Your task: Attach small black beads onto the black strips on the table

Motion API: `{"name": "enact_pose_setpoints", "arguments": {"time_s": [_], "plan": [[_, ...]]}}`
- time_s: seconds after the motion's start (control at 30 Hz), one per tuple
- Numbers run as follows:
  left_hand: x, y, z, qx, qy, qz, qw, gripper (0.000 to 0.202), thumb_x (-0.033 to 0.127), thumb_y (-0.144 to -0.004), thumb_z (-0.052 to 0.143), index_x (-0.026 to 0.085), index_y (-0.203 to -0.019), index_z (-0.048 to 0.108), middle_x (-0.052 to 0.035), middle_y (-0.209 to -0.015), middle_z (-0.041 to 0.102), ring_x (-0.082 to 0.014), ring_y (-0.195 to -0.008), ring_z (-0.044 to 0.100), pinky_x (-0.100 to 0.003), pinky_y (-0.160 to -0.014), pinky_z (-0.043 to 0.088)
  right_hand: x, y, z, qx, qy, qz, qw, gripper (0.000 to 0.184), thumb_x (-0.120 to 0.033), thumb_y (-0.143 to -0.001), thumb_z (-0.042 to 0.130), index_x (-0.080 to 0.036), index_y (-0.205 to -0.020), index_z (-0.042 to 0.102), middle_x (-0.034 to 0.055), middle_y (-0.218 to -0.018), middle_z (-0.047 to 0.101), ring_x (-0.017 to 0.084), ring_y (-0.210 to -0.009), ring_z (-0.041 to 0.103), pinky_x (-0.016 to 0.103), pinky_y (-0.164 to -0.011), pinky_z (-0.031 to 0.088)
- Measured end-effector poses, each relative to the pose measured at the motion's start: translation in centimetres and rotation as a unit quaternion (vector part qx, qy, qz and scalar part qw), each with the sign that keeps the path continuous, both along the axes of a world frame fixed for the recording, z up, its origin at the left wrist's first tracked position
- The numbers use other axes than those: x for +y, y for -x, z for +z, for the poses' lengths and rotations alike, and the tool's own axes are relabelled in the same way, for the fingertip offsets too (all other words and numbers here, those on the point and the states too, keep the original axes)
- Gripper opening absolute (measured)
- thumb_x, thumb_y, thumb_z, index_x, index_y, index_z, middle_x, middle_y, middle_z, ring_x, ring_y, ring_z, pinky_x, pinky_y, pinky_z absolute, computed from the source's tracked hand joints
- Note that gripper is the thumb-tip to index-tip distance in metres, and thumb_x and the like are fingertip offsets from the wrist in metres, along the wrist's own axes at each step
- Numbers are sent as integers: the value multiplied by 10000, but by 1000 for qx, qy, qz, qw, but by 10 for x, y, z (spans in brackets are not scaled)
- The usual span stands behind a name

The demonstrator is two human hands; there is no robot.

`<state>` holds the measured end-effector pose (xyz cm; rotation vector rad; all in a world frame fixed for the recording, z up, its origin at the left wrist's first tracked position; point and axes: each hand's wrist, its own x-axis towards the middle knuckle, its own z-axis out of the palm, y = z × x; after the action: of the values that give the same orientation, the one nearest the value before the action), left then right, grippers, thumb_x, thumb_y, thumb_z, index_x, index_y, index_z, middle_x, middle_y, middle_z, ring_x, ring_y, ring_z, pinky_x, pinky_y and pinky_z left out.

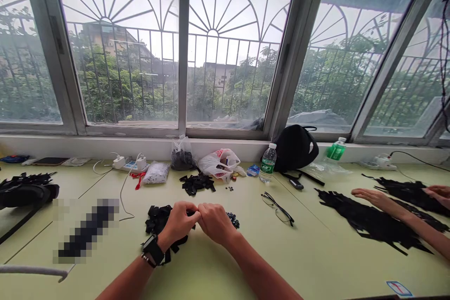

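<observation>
My left hand [178,223] and my right hand [215,221] meet at the fingertips over the pale green table [316,262], both with fingers curled in a pinch on something small that I cannot make out. A pile of small black fabric pieces [158,222] lies under and left of my left hand. A cluster of small dark beads [233,219] sits just right of my right hand. A black watch [153,248] is on my left wrist.
Another person's hand [369,195] rests on black strips [372,220] at the right. Glasses [277,208], a water bottle [267,163], a black bag [295,148], plastic bags [220,162], a second black pile [197,183] and chargers [130,164] lie along the sill.
</observation>
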<state>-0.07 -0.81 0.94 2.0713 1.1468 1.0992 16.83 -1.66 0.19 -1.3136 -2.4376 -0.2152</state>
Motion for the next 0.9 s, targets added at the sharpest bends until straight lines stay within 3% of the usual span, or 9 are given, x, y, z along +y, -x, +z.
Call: {"name": "enact_pose_setpoints", "arguments": {"time_s": [0.13,0.27,0.4,0.5,0.63,0.9], "plan": [[4,0,-1,-32,-5,9,999,244,298,-838,562,175,-659,673,-8,-649,662,-160,-656,598,-226,-608,411,4,-1,-7,65,7,-7,998,198,-211,-1009,413,-193,-903,579,42,-819,661,180,-705,572,295,-639,292],[7,1,1,-49,-20,57,997,325,408,-899,549,189,-668,616,3,-642,617,-144,-606,544,-220,-554,377,12,0,-12,198,21,-27,980,244,-221,-1011,401,-204,-828,562,11,-733,613,156,-627,509,279,-602,278],[6,1,0,-23,-38,114,993,420,504,-940,520,201,-659,591,14,-611,595,-143,-579,516,-229,-556,340,16,-1,-9,294,39,17,955,225,-193,-922,509,-203,-719,605,-4,-644,571,147,-593,483,268,-595,318],[5,1,-2,-9,-52,134,990,448,518,-954,516,206,-644,602,12,-598,607,-149,-571,528,-237,-562,318,15,1,-7,343,49,46,937,168,-150,-836,569,-200,-762,712,4,-661,602,145,-590,500,264,-593,365],[5,1,-3,-5,-52,132,990,452,507,-965,519,204,-653,645,3,-594,627,-161,-579,564,-245,-576,335,15,3,-7,385,67,56,919,239,-126,-811,579,-204,-889,791,25,-724,658,148,-607,540,261,-597,412],[5,1,-3,2,-42,95,995,436,472,-975,508,190,-694,688,-8,-628,661,-166,-606,593,-251,-590,358,12,5,-5,421,80,61,902,196,-187,-872,598,-206,-892,792,40,-767,688,165,-658,591,269,-604,437]]}}
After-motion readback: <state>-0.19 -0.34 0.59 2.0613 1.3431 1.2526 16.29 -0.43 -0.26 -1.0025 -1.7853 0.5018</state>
